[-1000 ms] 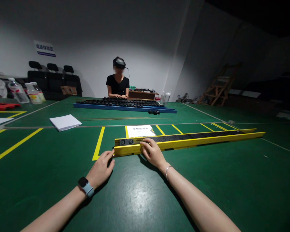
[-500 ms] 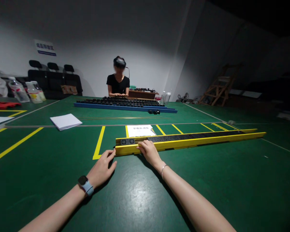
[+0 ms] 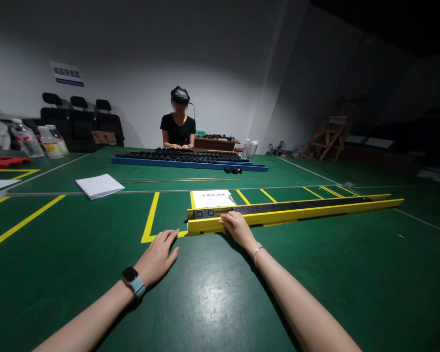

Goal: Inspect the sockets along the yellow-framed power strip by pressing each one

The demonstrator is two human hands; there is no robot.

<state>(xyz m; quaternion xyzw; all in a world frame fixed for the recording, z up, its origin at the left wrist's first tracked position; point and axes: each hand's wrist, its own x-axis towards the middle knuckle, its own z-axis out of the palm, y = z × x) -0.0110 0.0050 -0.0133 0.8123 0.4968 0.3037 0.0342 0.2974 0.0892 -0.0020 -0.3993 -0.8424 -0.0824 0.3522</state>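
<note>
ok so we count two bare hands, one watch, one bracelet and one long yellow channel. we also spot three bottles on the left, three headrests, one wall sign, one wooden ladder and one person in black across from us.

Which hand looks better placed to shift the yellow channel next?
Probably the right hand: it touches the near wall of the yellow channel, while the left hand sits just off its end, apparently not touching.

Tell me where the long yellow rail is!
In the head view, the rail lies centre to right on the green tabletop, the right hand on its near edge, a white printed sheet just behind.
</note>
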